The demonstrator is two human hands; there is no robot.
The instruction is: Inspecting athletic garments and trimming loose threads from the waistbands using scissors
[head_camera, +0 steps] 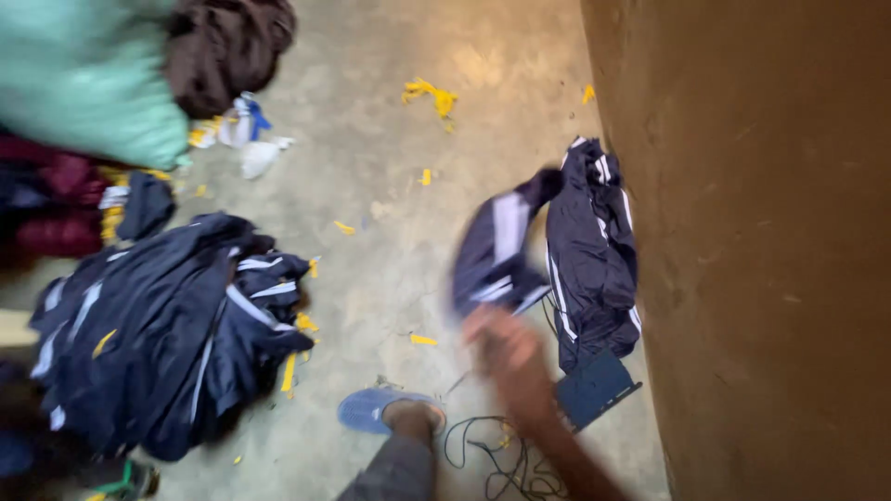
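Note:
My right hand is blurred by motion, reaching forward from the bottom of the view. It is at the lower edge of a navy garment with white stripes that hangs off the floor. The blur hides whether the fingers grip it. Just to the right, a heap of similar navy striped garments lies against the brown wall. My left hand is out of view.
A larger pile of navy striped garments lies on the left of the concrete floor. Behind it are a teal sack, brown cloth and maroon cloth. My blue shoe, black cables, a flat dark-blue object and yellow scraps are nearby.

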